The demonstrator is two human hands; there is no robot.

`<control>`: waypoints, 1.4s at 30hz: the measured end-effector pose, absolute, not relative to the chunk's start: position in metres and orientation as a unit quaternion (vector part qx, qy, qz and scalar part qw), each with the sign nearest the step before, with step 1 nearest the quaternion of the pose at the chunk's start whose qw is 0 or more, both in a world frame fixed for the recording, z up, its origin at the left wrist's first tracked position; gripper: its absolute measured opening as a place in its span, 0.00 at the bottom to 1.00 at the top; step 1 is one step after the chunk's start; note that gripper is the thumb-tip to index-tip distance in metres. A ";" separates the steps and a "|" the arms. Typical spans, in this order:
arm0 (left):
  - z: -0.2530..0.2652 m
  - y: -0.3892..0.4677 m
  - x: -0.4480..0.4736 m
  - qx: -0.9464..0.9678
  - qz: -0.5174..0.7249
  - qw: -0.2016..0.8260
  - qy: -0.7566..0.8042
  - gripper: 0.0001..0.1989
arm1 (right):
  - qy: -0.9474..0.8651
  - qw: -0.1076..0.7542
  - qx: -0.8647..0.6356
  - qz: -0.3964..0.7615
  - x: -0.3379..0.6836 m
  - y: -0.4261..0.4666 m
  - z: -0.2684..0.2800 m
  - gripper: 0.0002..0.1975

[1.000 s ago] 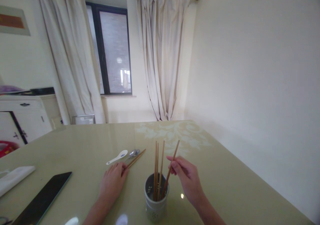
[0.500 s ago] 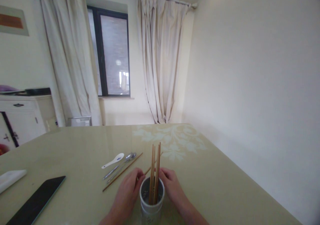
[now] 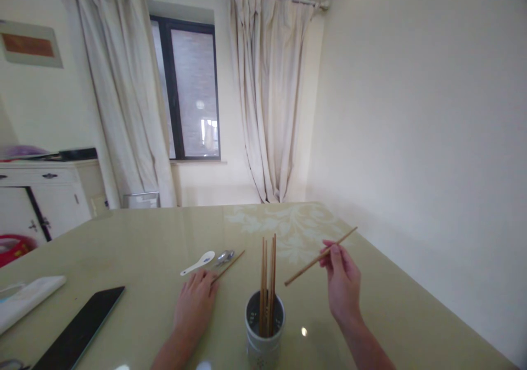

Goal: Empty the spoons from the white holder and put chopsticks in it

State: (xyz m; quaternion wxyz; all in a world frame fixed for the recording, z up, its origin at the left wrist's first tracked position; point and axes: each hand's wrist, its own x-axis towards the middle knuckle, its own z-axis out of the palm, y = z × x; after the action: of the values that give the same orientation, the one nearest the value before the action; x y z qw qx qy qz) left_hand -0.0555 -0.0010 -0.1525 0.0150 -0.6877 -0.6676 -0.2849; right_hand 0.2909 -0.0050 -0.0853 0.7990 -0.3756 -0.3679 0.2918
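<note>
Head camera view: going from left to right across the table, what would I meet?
White cloth → black tablet → white spoon → left hand, fingers on a chopstick lying flat → holder with upright chopsticks → right hand, holding one chopstick.

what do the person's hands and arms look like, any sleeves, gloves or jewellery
Both are bare. The left hand and the right hand wear no gloves, and no ring or watch shows. Both forearms are uncovered down to the bottom edge of the picture, with no sleeve in view. The nails look short and plain, though the picture is too soft to be sure.
</note>
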 end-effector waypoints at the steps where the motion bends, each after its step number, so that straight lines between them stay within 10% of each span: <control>1: -0.154 0.000 -0.059 -0.688 -0.268 0.020 -0.675 0.15 | -0.350 0.811 -0.360 0.301 0.298 -0.006 -0.082 0.25; 13: -0.153 -0.006 -0.035 -0.708 -0.320 -0.052 -0.628 0.13 | -0.608 0.606 -0.357 0.369 0.256 -0.039 -0.074 0.23; 22: -0.148 -0.018 -0.010 -0.655 -0.433 -0.183 -0.592 0.15 | -0.439 0.742 -0.345 0.371 0.269 -0.036 -0.072 0.25; 31: -0.138 -0.045 0.031 -0.509 -0.512 -0.503 -0.475 0.32 | -0.541 0.692 -0.396 0.269 0.259 -0.049 -0.067 0.22; 42: -0.130 -0.049 0.033 -0.522 -0.513 -0.515 -0.446 0.30 | -0.642 0.555 -0.392 0.354 0.245 -0.048 -0.081 0.20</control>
State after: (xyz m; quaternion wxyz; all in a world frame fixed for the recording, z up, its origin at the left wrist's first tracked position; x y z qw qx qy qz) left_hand 0.0334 -0.0487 -0.1305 -0.5146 -0.5220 -0.4462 -0.5134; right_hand 0.2449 -0.0479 -0.0809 0.5553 -0.3923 -0.6423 0.3538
